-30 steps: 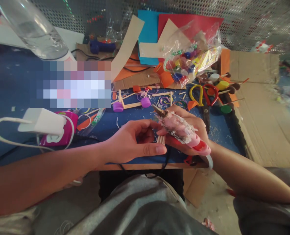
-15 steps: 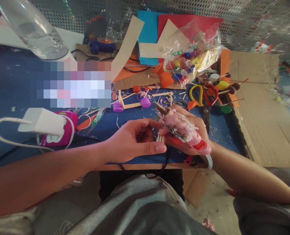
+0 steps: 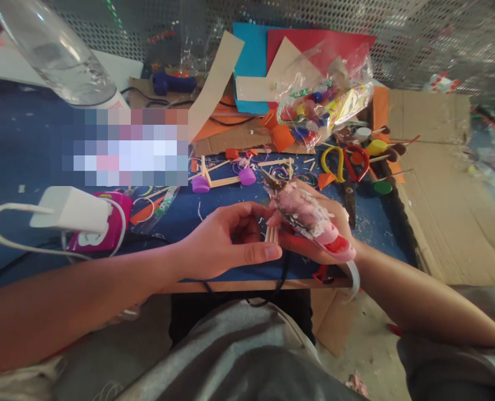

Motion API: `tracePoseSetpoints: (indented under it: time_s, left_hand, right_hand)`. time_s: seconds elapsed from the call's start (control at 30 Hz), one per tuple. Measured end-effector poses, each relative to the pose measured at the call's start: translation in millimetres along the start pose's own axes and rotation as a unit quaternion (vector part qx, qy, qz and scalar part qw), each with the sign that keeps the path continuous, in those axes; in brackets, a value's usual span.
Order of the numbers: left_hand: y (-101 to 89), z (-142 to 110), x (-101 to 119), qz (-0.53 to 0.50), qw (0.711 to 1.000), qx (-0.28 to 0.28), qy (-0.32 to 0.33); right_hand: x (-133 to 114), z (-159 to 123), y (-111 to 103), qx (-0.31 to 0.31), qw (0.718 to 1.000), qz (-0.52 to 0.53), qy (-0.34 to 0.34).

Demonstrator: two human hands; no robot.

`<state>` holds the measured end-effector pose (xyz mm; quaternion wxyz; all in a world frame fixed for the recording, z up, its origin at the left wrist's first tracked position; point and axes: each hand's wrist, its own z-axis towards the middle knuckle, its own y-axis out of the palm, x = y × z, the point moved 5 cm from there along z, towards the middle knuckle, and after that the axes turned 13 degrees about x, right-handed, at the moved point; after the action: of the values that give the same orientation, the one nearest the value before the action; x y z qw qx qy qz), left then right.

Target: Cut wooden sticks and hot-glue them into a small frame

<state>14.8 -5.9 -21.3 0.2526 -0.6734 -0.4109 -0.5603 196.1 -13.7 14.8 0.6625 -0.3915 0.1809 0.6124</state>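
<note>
My right hand (image 3: 314, 223) is closed around a pink glue gun (image 3: 308, 211), whose body is crusted with dried glue; its metal nozzle points up and to the left. Between the thumb and fingers of my left hand (image 3: 234, 239) is a small bundle of thin wooden sticks (image 3: 272, 235), held just left of the glue gun. The right hand's fingertips come close to the sticks; whether they touch is partly hidden. Beyond both hands, a small stick frame (image 3: 224, 181) with purple caps at its ends lies on the blue table (image 3: 180, 223).
A pair of scissors (image 3: 348, 195) with yellow and red handles lies beyond the right hand. On the left, a white charger (image 3: 69, 209) sits in a magenta socket block (image 3: 124, 209). A water bottle (image 3: 72, 72), a plastic bag (image 3: 326, 100) of colourful bits and cardboard (image 3: 440, 211) surround the work.
Both hands keep nearly the same pose. The view has shifted slightly, and the glue gun sits a touch further left in it. The sticks stay in the left hand.
</note>
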Motion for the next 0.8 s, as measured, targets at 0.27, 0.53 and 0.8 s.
tracePoseSetpoints:
  time_s: [0.27,0.53,0.8]
  left_hand:
    - [2.6,0.5,1.5,0.006,1.0,-0.012,0.009]
    - [1.8,-0.1,1.3,0.02,1.0,-0.014,0.012]
    - [2.0,-0.3,1.4,0.004,1.0,-0.007,0.012]
  right_hand:
    - [-1.7,-0.7,2.3,-0.027,0.998,0.048,0.018]
    - [0.7,-2.0,3.0,-0.031,0.997,0.068,0.023]
    - [2.4,-2.7,2.9,-0.036,0.998,0.051,0.018]
